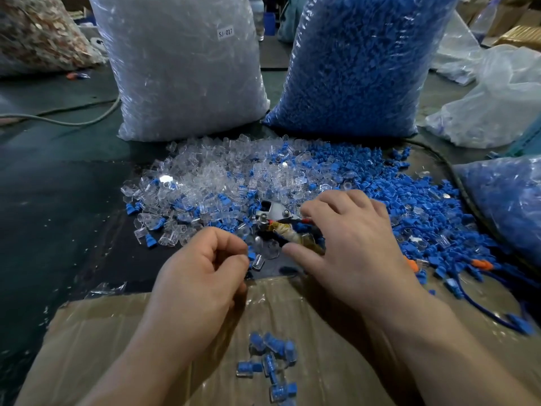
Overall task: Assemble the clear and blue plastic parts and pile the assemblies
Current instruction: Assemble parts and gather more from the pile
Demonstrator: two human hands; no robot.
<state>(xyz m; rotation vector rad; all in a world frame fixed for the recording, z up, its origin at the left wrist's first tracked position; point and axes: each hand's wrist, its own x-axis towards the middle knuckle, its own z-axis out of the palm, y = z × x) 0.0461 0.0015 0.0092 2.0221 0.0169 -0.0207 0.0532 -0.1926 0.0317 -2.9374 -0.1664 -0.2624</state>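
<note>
My left hand (202, 268) is curled, thumb and forefinger pinching a small blue part (251, 255). Beyond it spreads the loose heap of clear parts (205, 177). Back toward my wrists, on the cardboard (102, 326), lie the finished assemblies (269, 361). My right hand (351, 244) grips a tape-wrapped tool (282, 228), thumb under, fingers over. Loose blue parts (409, 197) are heaped beyond and right of it.
</note>
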